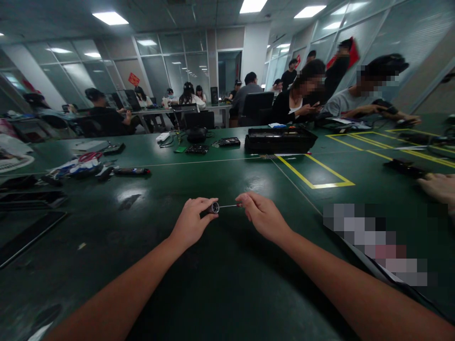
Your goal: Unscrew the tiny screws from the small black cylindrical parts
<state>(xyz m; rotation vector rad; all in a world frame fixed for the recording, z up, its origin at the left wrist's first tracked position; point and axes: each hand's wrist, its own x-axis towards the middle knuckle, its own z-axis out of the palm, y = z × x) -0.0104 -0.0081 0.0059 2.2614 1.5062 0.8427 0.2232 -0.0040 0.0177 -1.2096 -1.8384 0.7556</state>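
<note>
Near the middle of the green table, my left hand [194, 218] pinches a small dark cylinder [214, 207] between thumb and fingers, its round, light-rimmed end facing right. My right hand [261, 214] is closed on the handle of a thin screwdriver [228, 206]. The metal shaft points left, and its tip is at or very near the cylinder's rim; contact is too small to tell. Only a bit of red shows of the handle, the rest being hidden by my right fingers.
A long black casing [279, 142] lies at the table's far side. Circuit boards [197, 149] are left of it. Cables and parts [81, 166] pile up at left, beside a dark pen-like tool [132, 171]. Another person's hand [439, 187] rests at the right edge.
</note>
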